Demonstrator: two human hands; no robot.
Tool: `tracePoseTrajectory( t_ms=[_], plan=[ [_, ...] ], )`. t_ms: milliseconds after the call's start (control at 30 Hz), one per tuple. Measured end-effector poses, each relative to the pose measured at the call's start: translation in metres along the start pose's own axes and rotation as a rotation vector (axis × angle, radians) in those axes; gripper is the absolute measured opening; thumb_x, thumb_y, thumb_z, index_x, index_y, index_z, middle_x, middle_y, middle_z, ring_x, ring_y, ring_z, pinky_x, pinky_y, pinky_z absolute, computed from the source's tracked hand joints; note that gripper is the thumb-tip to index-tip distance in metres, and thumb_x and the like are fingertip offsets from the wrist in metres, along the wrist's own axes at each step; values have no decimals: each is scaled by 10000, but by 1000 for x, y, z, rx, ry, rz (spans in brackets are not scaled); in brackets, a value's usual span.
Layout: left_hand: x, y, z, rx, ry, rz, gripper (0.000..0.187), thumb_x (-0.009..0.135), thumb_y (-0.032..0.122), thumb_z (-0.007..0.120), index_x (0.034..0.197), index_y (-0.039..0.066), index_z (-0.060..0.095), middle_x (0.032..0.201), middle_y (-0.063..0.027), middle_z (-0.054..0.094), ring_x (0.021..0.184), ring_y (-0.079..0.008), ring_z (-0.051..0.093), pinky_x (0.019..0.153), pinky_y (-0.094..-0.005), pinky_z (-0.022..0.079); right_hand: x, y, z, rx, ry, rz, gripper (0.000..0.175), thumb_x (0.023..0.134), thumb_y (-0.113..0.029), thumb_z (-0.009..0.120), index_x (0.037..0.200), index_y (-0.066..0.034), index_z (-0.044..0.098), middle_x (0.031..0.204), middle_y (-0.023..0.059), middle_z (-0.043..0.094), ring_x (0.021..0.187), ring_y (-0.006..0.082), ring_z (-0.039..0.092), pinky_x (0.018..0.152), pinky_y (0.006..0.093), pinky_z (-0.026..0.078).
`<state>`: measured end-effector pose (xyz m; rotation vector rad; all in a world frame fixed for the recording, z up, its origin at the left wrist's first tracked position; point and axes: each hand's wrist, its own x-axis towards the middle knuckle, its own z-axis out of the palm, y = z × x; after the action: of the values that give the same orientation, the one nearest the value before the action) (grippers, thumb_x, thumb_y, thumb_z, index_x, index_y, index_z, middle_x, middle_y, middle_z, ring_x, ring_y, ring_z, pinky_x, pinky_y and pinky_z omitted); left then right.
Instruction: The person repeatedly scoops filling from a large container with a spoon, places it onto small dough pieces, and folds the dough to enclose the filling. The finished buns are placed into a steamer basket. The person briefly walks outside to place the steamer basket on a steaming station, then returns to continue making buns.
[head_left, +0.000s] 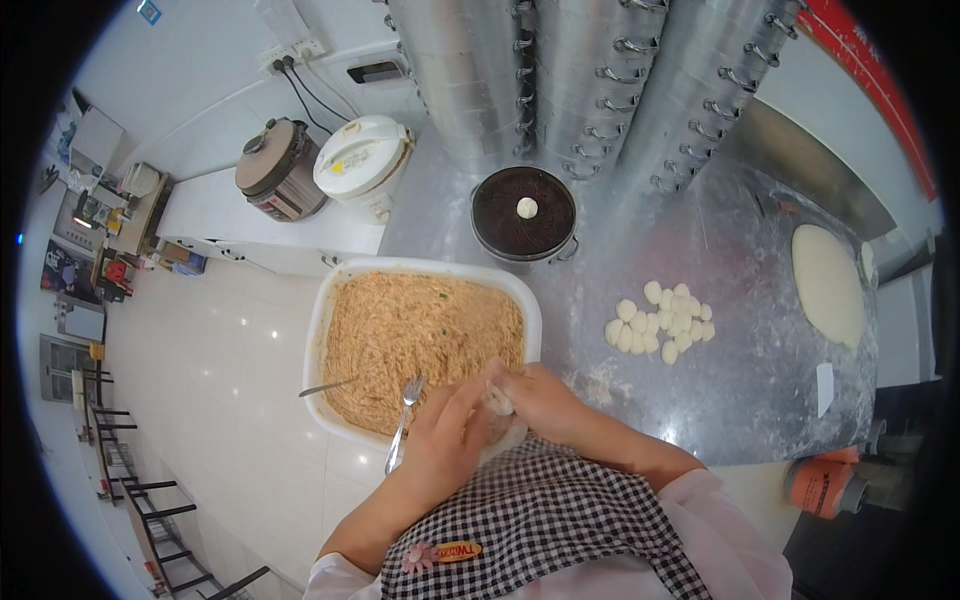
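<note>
My left hand (442, 442) and my right hand (544, 401) meet over the near right corner of a white plastic tub (532, 322), both closed around a small piece of white dough (497, 401). The tub holds a heap of orange-brown shredded filling (420, 330). A metal fork (409, 397) leans in the filling beside my left hand, and a second utensil handle (319, 388) sticks out over the tub's left rim. Beyond the tub, a round steamer tray (495, 244) with a dark liner bears one white bun (527, 208). Small dough pieces (667, 319) lie clustered on the floured metal table (600, 259).
Tall stacks of metal steamers (592, 82) stand at the table's back. A large dough slab (827, 285) and a white scraper-like piece (825, 388) lie at the right. Two electric cookers, one brown (277, 176) and one white (360, 161), stand on a white cabinet (262, 251) at the left.
</note>
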<state>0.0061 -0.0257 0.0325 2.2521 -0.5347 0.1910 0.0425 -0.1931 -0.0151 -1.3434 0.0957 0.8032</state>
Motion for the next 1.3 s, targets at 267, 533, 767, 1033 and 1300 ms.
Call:
tracePoseTrajectory(
  t_ms=[267, 533, 767, 1033, 1300],
  plan=[
    [0, 6, 0, 81, -32, -33, 528, 831, -57, 676, 1340, 28, 563, 878, -102, 655, 787, -259, 640, 670, -344, 542, 4, 0, 11, -30, 45, -232, 654, 1062, -520, 343, 1035, 57, 649, 758, 85, 628, 667, 172, 607, 564, 287, 528],
    [1, 9, 2, 90, -22, -48, 463, 844, -51, 655, 1298, 7, 583, 887, -111, 666, 769, -267, 639, 685, -355, 543, 7, 12, 7, 110, -22, -113, 594, 1068, -502, 346, 1088, 23, 624, 740, 52, 583, 629, 145, 561, 561, 273, 473],
    [14, 7, 8, 181, -82, 80, 403, 839, -59, 659, 1233, -11, 591, 1007, -152, 669, 822, -280, 658, 687, -353, 552, 9, 16, -10, 421, -124, 76, 572, 1059, -503, 385, 1123, 15, 619, 905, 60, 618, 784, 160, 603, 651, 262, 507],
    [69, 1, 9, 47, -278, -18, 432, 833, -68, 664, 1249, 9, 580, 956, -127, 659, 844, -299, 637, 760, -380, 525, 14, 17, -55, 363, -45, -39, 507, 1051, -444, 436, 1301, -29, 585, 1145, 85, 648, 1000, 189, 619, 846, 349, 524],
    [208, -104, 65, 145, -95, 95, 379, 856, -35, 648, 1215, 35, 551, 907, -110, 672, 852, -327, 610, 764, -417, 497, 19, 62, -238, -723, 1031, -288, 295, 906, -81, 604, 1193, -23, 644, 1141, 174, 652, 1152, 338, 571, 973, 430, 444]
  ],
)
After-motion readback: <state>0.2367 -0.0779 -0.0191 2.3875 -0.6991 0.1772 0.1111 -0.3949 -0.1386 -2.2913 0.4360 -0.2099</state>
